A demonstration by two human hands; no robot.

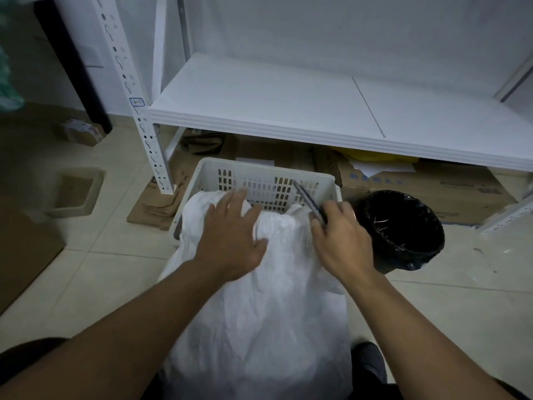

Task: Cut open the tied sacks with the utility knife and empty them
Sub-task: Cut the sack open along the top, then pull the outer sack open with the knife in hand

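Observation:
A big white woven sack [268,307] stands on the floor between my arms, its top leaning over the near rim of a white slotted plastic crate [259,180]. My left hand [230,241] lies flat on the sack's upper left part, fingers spread. My right hand [340,241] grips a dark utility knife [310,202] at the sack's upper right, the knife pointing up and away toward the crate's far wall. The sack's mouth is hidden behind my hands.
A black-lined round bin [403,229] stands right of the crate. A white metal shelf [317,111] runs across above, with flattened cardboard boxes [432,183] under it. A shelf post [150,145] rises at left. A small brown tray [75,192] sits on the tiled floor.

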